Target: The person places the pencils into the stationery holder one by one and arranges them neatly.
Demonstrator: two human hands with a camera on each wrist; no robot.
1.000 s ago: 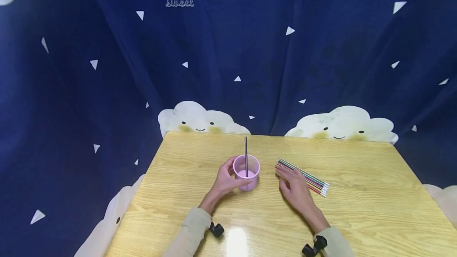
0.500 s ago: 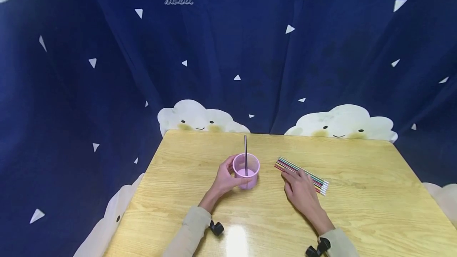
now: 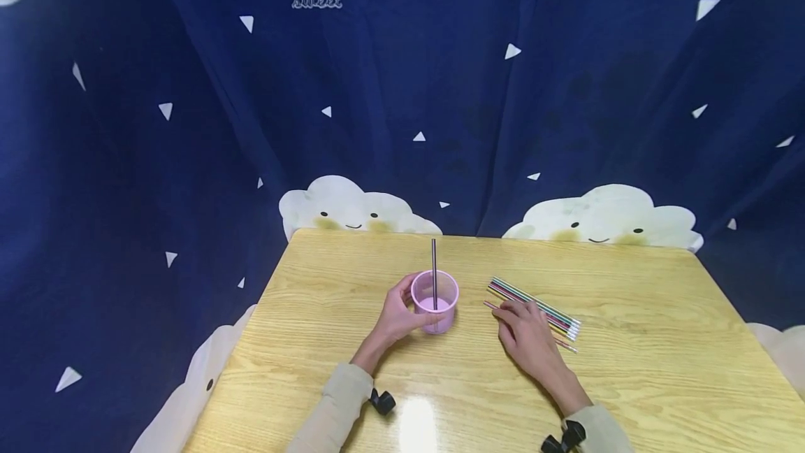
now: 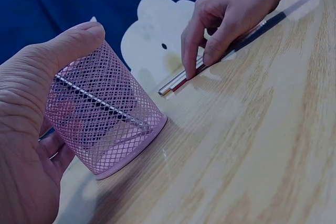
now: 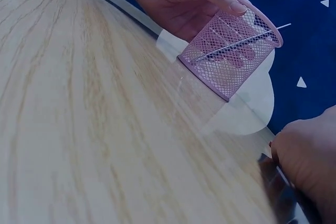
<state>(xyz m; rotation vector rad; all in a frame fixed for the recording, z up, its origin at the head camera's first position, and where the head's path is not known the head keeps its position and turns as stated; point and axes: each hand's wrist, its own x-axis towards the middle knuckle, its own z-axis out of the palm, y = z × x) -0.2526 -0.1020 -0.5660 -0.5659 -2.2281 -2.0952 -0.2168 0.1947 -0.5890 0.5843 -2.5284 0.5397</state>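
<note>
In the head view my left hand (image 3: pixel 395 316) holds a pink mesh pen cup (image 3: pixel 445 320) upright on the table, with the thumb in front and fingers behind. One dark striped pencil (image 3: pixel 434 257) leans inside the cup and sticks up above its rim. To the right, my right hand (image 3: pixel 532 342) pinches a red pencil (image 3: pixel 488 304) between thumb and fingers, low over the table. Its middle is hidden under the hand. Just behind that pencil lies a row of several striped pencils (image 3: pixel 553 310), side by side, their white ends toward the right.
The wooden table (image 3: pixel 339 264) has its far edge against a dark blue curtain (image 3: pixel 402 89) printed with clouds and white triangles. Small black devices are strapped at both wrists. Between the cup and the pencils lies a short stretch of tabletop.
My right hand has shifted slightly right, and the red pencil has come away from the row toward me. The left hand and cup have stayed in place.
</note>
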